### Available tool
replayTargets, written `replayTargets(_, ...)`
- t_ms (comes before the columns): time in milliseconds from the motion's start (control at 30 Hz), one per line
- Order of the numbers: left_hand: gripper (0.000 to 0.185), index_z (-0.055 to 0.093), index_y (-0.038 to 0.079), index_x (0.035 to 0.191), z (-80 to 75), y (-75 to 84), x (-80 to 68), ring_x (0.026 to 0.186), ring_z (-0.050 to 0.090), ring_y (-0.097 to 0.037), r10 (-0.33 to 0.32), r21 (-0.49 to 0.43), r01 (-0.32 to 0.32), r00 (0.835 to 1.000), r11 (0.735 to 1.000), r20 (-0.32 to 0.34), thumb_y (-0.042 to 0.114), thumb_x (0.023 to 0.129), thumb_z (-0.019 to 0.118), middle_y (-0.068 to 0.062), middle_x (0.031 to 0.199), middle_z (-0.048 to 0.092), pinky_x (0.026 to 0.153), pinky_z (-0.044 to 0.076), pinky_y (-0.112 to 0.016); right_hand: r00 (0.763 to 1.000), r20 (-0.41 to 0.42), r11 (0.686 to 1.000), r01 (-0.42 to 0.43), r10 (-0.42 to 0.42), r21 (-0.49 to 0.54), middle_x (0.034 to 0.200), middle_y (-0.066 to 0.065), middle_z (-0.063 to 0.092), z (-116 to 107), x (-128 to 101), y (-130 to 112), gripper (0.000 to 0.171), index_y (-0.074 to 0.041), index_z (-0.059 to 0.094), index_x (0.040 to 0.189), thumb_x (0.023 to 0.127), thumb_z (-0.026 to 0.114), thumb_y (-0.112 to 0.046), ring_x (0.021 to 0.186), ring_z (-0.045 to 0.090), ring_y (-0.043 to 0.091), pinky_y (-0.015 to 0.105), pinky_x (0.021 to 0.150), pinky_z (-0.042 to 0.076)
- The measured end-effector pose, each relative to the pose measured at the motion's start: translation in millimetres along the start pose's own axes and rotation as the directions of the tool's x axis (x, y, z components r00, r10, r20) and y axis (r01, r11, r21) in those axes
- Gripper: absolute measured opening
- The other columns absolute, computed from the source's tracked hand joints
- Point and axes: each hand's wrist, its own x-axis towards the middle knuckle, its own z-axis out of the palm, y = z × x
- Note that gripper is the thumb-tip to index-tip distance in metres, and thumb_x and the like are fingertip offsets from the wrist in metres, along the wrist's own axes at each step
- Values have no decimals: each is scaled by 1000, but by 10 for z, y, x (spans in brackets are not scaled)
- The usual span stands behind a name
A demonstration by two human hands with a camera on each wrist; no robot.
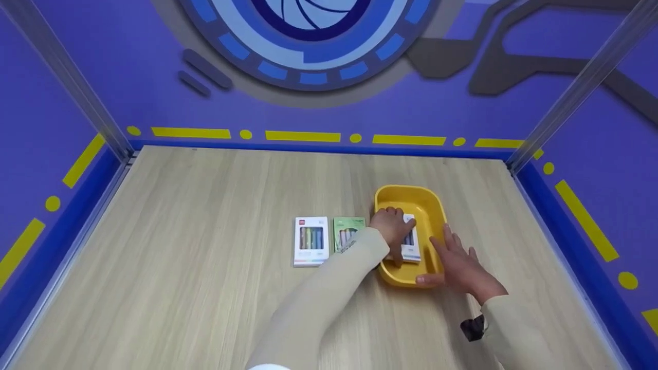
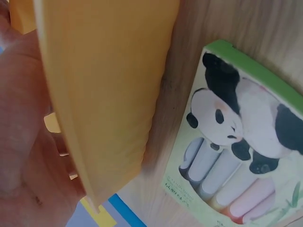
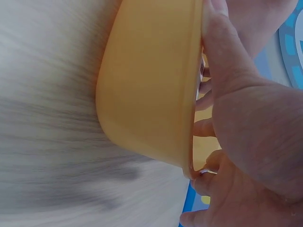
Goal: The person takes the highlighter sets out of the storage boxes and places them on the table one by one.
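Observation:
A yellow tub point(image 1: 435, 205) stands on the wooden table. Inside it lies a white window box of coloured sticks point(image 1: 412, 252), partly hidden beneath my left hand point(image 1: 391, 226). That hand reaches over the tub's left rim and grips the box between thumb and fingers. My right hand point(image 1: 461, 264) rests at the tub's right side, fingers spread along the rim and thumb over the near corner. Just left of the tub lies a green panda box point(image 1: 349, 224), partly covered by the left sleeve. Beside it is another white window box point(image 1: 311, 255).
The light wooden table point(image 1: 180, 257) is bordered by purple panels point(image 1: 128, 103) at the back and sides. Metal posts point(image 1: 576, 85) stand at the back corners. The left sleeve point(image 1: 318, 293) crosses the table's front middle, close to the two boxes.

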Motion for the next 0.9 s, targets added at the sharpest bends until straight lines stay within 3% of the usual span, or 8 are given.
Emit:
replayTargets(633, 98, 27, 36, 150, -115, -17, -194, 122, 44, -19, 25, -45, -28, 997, 999, -73, 64, 70, 75, -2, 142, 44, 112, 37, -33, 1000, -10, 1000, 7, -7, -1, 158, 27, -16, 2, 2, 20, 118, 0, 19, 153, 70, 73, -64, 144, -7, 52, 73, 110, -7)
replayTargets(900, 98, 23, 37, 152, -133, -29, -247, 124, 42, -19, 15, -40, -18, 998, 999, -61, 63, 72, 74, -1, 145, 42, 114, 35, -34, 1000, -3, 1000, 7, -7, 5, 158, 28, -17, 10, 10, 6, 118, 0, 19, 153, 70, 73, -65, 143, -9, 53, 73, 109, -8)
